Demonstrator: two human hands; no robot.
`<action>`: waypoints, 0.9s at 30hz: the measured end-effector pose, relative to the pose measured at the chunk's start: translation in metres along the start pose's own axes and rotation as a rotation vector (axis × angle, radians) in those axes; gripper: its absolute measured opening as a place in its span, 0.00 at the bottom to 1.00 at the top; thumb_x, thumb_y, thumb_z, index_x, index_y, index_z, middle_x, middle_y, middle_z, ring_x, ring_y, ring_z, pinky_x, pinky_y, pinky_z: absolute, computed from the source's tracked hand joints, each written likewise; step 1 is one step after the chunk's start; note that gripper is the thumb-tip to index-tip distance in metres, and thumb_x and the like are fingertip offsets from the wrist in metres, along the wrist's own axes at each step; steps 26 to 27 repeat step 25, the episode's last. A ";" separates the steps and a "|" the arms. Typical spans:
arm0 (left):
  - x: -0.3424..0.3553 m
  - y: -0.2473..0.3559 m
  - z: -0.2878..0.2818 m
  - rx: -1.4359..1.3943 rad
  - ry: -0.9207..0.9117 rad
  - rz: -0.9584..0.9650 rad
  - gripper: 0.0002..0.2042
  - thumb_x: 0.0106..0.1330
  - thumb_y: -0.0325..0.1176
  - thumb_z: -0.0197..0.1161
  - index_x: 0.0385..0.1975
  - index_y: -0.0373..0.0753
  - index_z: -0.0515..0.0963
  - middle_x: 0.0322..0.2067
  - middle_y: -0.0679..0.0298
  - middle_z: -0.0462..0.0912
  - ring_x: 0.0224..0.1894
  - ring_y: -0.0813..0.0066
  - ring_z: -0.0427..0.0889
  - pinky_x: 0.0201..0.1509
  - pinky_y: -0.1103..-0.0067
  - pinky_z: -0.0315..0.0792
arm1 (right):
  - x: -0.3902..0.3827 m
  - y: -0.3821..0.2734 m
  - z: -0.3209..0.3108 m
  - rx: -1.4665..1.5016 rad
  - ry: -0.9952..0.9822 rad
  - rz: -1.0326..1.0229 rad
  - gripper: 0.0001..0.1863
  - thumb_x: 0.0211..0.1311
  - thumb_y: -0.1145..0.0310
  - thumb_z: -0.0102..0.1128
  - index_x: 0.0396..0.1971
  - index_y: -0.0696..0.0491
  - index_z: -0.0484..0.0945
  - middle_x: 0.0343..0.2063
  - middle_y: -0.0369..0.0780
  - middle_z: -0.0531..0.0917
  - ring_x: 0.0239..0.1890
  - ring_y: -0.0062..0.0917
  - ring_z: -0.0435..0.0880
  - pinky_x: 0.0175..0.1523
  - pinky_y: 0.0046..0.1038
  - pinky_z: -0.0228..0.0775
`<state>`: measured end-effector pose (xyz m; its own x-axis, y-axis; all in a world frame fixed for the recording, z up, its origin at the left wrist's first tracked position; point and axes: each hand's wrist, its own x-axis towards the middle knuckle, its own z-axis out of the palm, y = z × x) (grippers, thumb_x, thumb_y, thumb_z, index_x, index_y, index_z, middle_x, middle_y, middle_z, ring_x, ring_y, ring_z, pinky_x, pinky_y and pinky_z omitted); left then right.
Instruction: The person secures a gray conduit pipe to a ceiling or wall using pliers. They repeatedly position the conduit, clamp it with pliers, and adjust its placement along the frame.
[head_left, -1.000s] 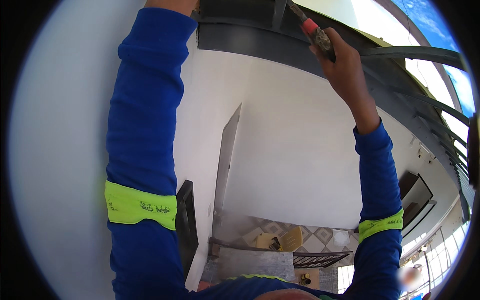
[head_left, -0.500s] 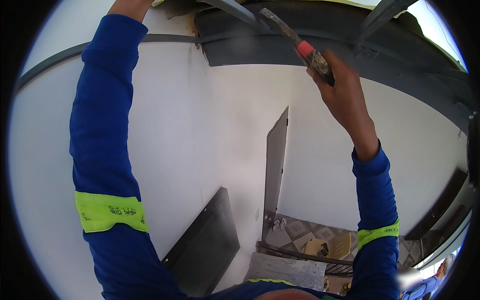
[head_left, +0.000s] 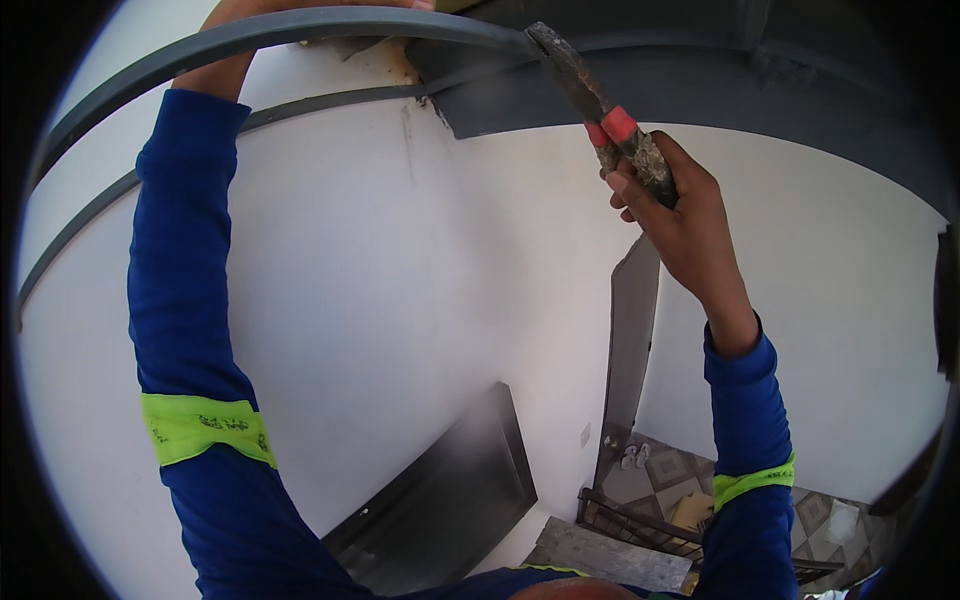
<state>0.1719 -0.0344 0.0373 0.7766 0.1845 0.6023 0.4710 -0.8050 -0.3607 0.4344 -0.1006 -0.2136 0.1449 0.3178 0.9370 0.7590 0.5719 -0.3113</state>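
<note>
My right hand [head_left: 682, 212] is closed around a pair of pliers [head_left: 578, 88] with worn dark handles banded in red. The jaws point up and to the left, and their tip meets the end of a grey metal bar [head_left: 290, 28] in the picture; I cannot tell whether they grip it. My left arm reaches up behind that bar. Of my left hand [head_left: 240, 10], only a strip shows above the bar at the top edge, with fingertips near a yellowish edge. Its grip is out of sight.
Dark grey metal framing [head_left: 640, 85] spans overhead. A second grey bar [head_left: 300, 112] runs along the white wall [head_left: 350, 270]. Below are a large black panel [head_left: 450, 500], a grey door [head_left: 630, 350], a dark railing [head_left: 630, 525], a grey board [head_left: 610, 555] and a tiled floor [head_left: 650, 465].
The view has shifted, and the near grey bar now crosses in front of my left wrist. The pliers appear slightly lower and further right, still in my right hand, with both handles now showing.
</note>
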 end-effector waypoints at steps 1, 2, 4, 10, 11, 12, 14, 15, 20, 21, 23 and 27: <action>0.002 0.001 0.002 -0.012 0.002 -0.004 0.24 0.61 0.39 0.76 0.55 0.34 0.83 0.46 0.48 0.89 0.48 0.59 0.88 0.55 0.70 0.80 | -0.001 -0.001 0.000 0.067 -0.026 0.032 0.10 0.70 0.67 0.66 0.42 0.58 0.78 0.28 0.37 0.84 0.31 0.18 0.84 0.33 0.23 0.76; 0.003 0.000 0.005 -0.025 0.007 -0.008 0.24 0.61 0.39 0.76 0.55 0.34 0.84 0.45 0.49 0.89 0.48 0.59 0.88 0.55 0.71 0.80 | -0.002 -0.002 0.001 0.136 -0.050 0.047 0.11 0.70 0.67 0.66 0.43 0.57 0.78 0.30 0.37 0.85 0.32 0.18 0.85 0.34 0.23 0.78; 0.001 -0.007 0.009 -0.073 0.015 -0.002 0.23 0.62 0.38 0.76 0.55 0.35 0.84 0.45 0.50 0.89 0.48 0.60 0.88 0.55 0.71 0.79 | 0.001 -0.006 0.004 0.168 -0.067 0.046 0.12 0.70 0.65 0.66 0.45 0.57 0.78 0.30 0.39 0.85 0.30 0.19 0.85 0.32 0.23 0.77; -0.015 -0.030 0.048 -0.162 0.303 0.129 0.20 0.67 0.41 0.71 0.53 0.33 0.84 0.46 0.50 0.89 0.49 0.61 0.87 0.55 0.70 0.78 | 0.007 -0.032 -0.013 0.553 -0.189 0.201 0.15 0.74 0.59 0.60 0.47 0.55 0.78 0.30 0.41 0.85 0.27 0.22 0.85 0.30 0.22 0.76; -0.020 -0.030 0.059 -0.192 0.361 0.143 0.20 0.68 0.41 0.70 0.52 0.32 0.84 0.46 0.50 0.89 0.49 0.60 0.87 0.56 0.70 0.78 | 0.006 -0.036 -0.016 0.609 -0.186 0.194 0.15 0.75 0.58 0.59 0.48 0.55 0.78 0.30 0.41 0.85 0.27 0.22 0.85 0.30 0.22 0.76; -0.023 -0.030 0.069 -0.225 0.419 0.156 0.20 0.68 0.41 0.69 0.52 0.31 0.84 0.47 0.49 0.88 0.50 0.60 0.87 0.56 0.70 0.78 | 0.003 -0.041 -0.018 0.622 -0.178 0.227 0.16 0.75 0.57 0.59 0.48 0.55 0.78 0.30 0.41 0.85 0.27 0.22 0.85 0.30 0.22 0.76; -0.023 -0.029 0.081 -0.070 0.537 0.256 0.21 0.67 0.40 0.69 0.52 0.29 0.82 0.48 0.46 0.87 0.51 0.52 0.85 0.57 0.67 0.77 | 0.000 -0.048 -0.018 0.639 -0.141 0.304 0.17 0.76 0.56 0.57 0.49 0.55 0.78 0.30 0.41 0.85 0.27 0.23 0.86 0.30 0.21 0.76; -0.022 -0.029 0.086 -0.036 0.568 0.264 0.22 0.67 0.40 0.70 0.53 0.29 0.81 0.49 0.46 0.86 0.52 0.50 0.85 0.58 0.67 0.77 | 0.001 -0.050 -0.017 0.585 -0.135 0.243 0.18 0.76 0.55 0.58 0.50 0.56 0.78 0.30 0.41 0.85 0.28 0.22 0.86 0.31 0.21 0.76; -0.024 -0.024 0.109 -0.042 0.775 0.261 0.22 0.60 0.38 0.73 0.51 0.31 0.82 0.47 0.47 0.86 0.53 0.49 0.82 0.59 0.65 0.75 | 0.026 -0.057 -0.023 -0.167 -0.046 -0.001 0.19 0.72 0.54 0.63 0.48 0.56 0.81 0.26 0.35 0.82 0.28 0.17 0.81 0.31 0.22 0.73; -0.024 -0.022 0.112 -0.071 0.816 0.277 0.20 0.60 0.37 0.73 0.49 0.32 0.83 0.46 0.48 0.86 0.52 0.50 0.82 0.58 0.65 0.75 | 0.028 -0.059 -0.026 -0.202 -0.060 -0.033 0.20 0.68 0.54 0.69 0.47 0.55 0.82 0.23 0.31 0.76 0.26 0.14 0.75 0.31 0.21 0.69; -0.024 -0.021 0.116 -0.072 0.848 0.256 0.20 0.60 0.37 0.73 0.50 0.33 0.82 0.47 0.48 0.86 0.52 0.50 0.82 0.58 0.64 0.75 | 0.036 -0.060 -0.027 -0.278 -0.076 -0.038 0.20 0.67 0.54 0.70 0.47 0.54 0.83 0.22 0.29 0.73 0.26 0.13 0.72 0.32 0.20 0.66; -0.023 -0.022 0.119 -0.086 0.875 0.242 0.20 0.61 0.37 0.72 0.50 0.33 0.82 0.47 0.48 0.85 0.52 0.50 0.82 0.58 0.64 0.75 | 0.040 -0.062 -0.029 -0.311 -0.082 -0.058 0.20 0.66 0.53 0.71 0.47 0.54 0.83 0.22 0.29 0.73 0.25 0.13 0.72 0.33 0.20 0.67</action>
